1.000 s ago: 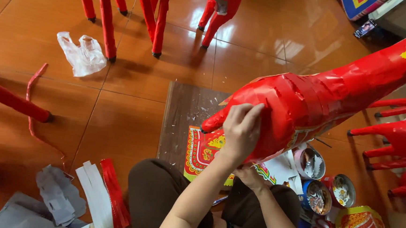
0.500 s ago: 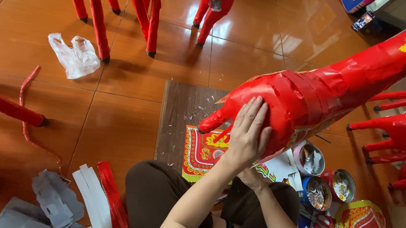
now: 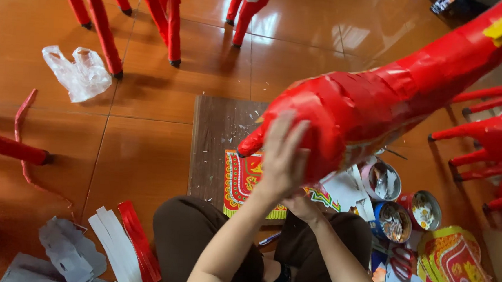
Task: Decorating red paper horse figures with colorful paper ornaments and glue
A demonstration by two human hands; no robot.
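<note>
Our left hand (image 3: 282,154) lies flat and open on the red paper figure (image 3: 369,107) at frame centre; our right hand (image 3: 300,207) props it underneath, its grip hidden. Pressing too hard could crease the paper skin, or tip the figure onto the small tins (image 3: 398,208) at lower right.

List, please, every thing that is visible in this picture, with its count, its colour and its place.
paper animal figure: one, red, raised over the lap, at centre right
wooden board: one, brown, on the floor under the figure
patterned paper sheet: one, red and yellow, on the board
small tins: three, pink, blue and red, at the right
plastic bag: one, clear white, on the floor at upper left
paper strips: several, white and red, at lower left
red legs: several, standing along the top
left hand: one, flat against the figure
right hand: one, beneath the figure, mostly hidden
</note>
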